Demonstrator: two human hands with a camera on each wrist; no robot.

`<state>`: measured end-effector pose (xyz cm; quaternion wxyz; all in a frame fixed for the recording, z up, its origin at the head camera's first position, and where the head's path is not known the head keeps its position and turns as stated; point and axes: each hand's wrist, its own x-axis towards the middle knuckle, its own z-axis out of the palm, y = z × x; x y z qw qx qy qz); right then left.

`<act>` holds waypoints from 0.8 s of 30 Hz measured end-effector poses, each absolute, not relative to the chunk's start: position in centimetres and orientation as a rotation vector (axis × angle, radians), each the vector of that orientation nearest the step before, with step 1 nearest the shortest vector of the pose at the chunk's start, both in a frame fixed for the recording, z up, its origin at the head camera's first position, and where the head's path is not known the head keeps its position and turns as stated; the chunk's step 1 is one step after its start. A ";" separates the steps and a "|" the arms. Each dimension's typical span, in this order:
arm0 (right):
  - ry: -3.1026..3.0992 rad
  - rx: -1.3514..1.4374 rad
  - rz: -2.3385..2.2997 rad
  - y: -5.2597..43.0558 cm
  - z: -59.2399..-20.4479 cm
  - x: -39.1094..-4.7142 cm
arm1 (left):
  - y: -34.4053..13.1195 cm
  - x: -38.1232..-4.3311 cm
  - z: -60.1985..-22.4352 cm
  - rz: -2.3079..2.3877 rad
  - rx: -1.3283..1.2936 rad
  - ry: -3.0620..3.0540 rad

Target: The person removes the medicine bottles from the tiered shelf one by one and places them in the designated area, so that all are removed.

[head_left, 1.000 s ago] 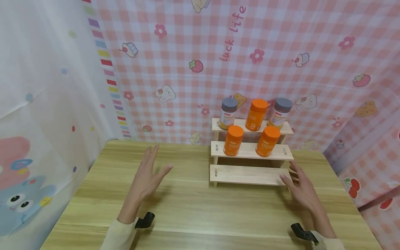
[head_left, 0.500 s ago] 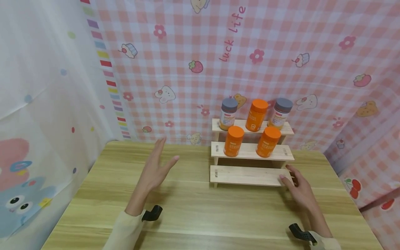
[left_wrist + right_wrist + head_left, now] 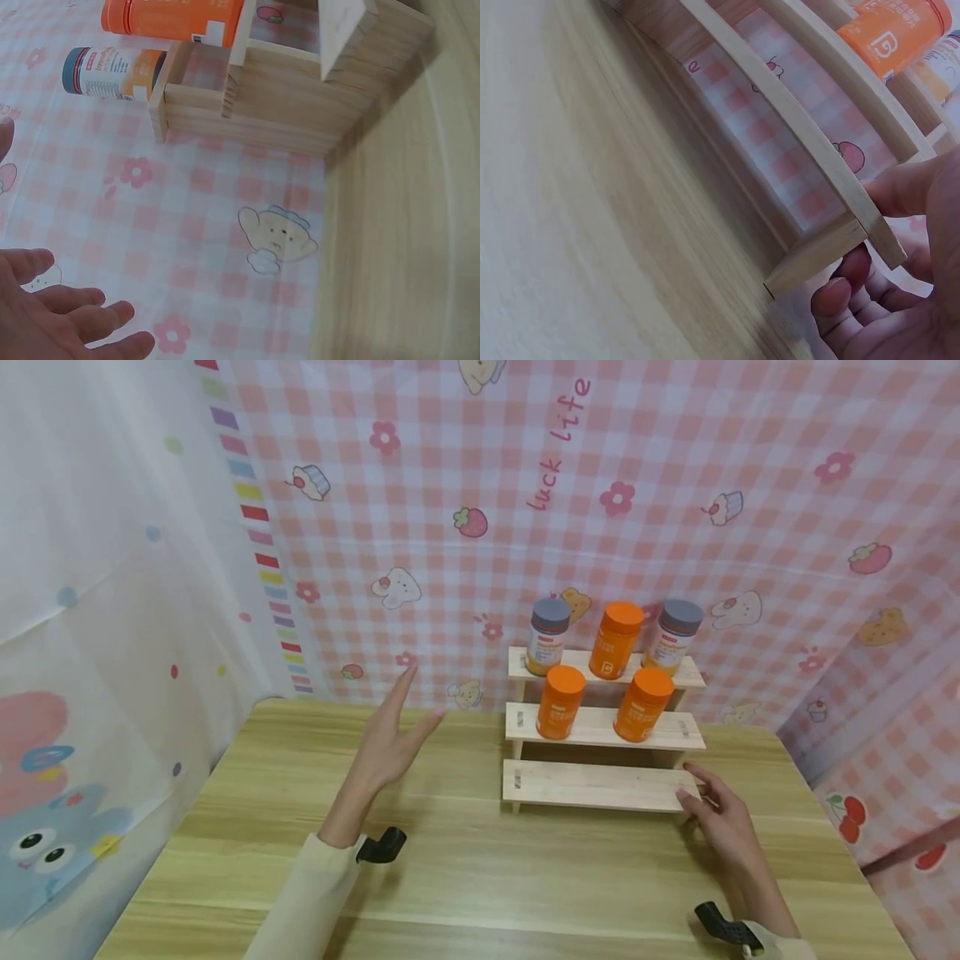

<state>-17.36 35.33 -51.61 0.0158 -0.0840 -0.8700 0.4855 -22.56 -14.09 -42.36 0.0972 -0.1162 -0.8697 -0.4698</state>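
Note:
A three-step wooden display shelf (image 3: 600, 787) stands on the table, right of centre. My right hand (image 3: 723, 822) grips the right end of its lowest board; in the right wrist view the thumb (image 3: 904, 187) lies on the board's top and the curled fingers (image 3: 831, 297) are at its end and underside. On the top step are an orange bottle (image 3: 613, 647) and two grey-capped bottles, one left (image 3: 547, 647) and one right (image 3: 672, 647). Two orange-capped bottles, left (image 3: 558, 710) and right (image 3: 642, 710), stand on the middle step. My left hand (image 3: 386, 747) is raised left of the shelf, fingers extended, holding nothing.
A wooden table (image 3: 465, 877) carries the shelf. Close behind it hangs a pink checked cloth (image 3: 435, 485), and a white printed cloth (image 3: 112, 568) hangs at the left. Both wrists wear black camera mounts (image 3: 384, 846).
My left hand has moved forward and right, staying extended. My right hand has come onto the end of the lowest board, its thumb and fingers closing round it. The bottles keep their places.

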 end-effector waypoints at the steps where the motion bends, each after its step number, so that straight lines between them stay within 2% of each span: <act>1: -2.688 -0.270 1.542 35.4 -51.7 -17.4 | -13.9 -22.8 -42.2 -1.399 -0.350 -2.568; 10: -2.611 -0.294 1.646 35.2 -52.0 -17.3 | -12.0 -24.4 -40.9 -1.537 -0.459 -2.472; 24: -2.614 -0.330 1.669 35.0 -51.8 -17.3 | -8.9 -26.5 -39.5 -1.663 -0.487 -2.358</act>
